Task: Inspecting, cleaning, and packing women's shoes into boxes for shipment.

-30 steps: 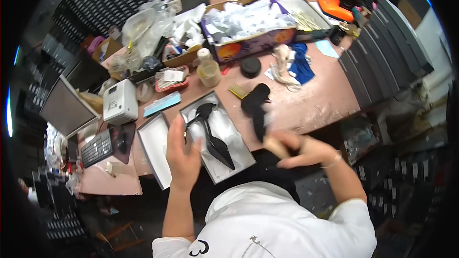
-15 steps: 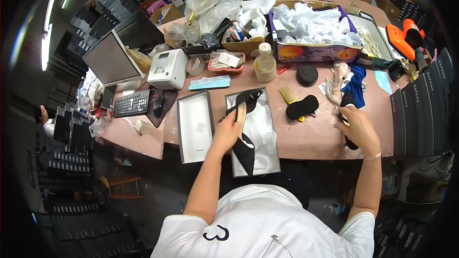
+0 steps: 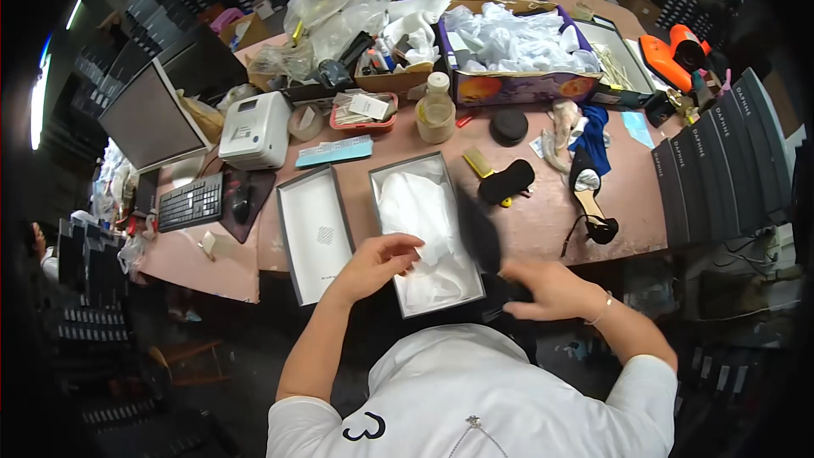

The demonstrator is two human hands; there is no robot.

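My right hand [image 3: 551,290] is closed round a black high-heeled shoe [image 3: 480,236], smeared by motion, beside the right edge of an open shoebox [image 3: 471,263]. The shoe's lower part blends into the dark below the table edge. White tissue paper [image 3: 415,208] fills the box, and my left hand [image 3: 378,267] rests its fingertips over it from the left, thumb and fingers slightly apart. The grey-edged box lid [image 3: 315,229], white inside, lies to the left. A second black shoe [image 3: 589,203], with an ankle strap, lies on the table at the right.
A black brush-like pad [image 3: 507,182] and a yellow brush [image 3: 478,161] lie right of the box. Behind stand a bottle [image 3: 436,114] and a purple carton [image 3: 521,86] of crumpled paper. Dark shoeboxes [image 3: 721,153] stand at the right; a keyboard [image 3: 192,201] and printer [image 3: 256,131] are left.
My left hand has let go of its shoe and moved onto the tissue paper. My right hand has left the shoe at the right and come to the box, now gripping a shoe there.
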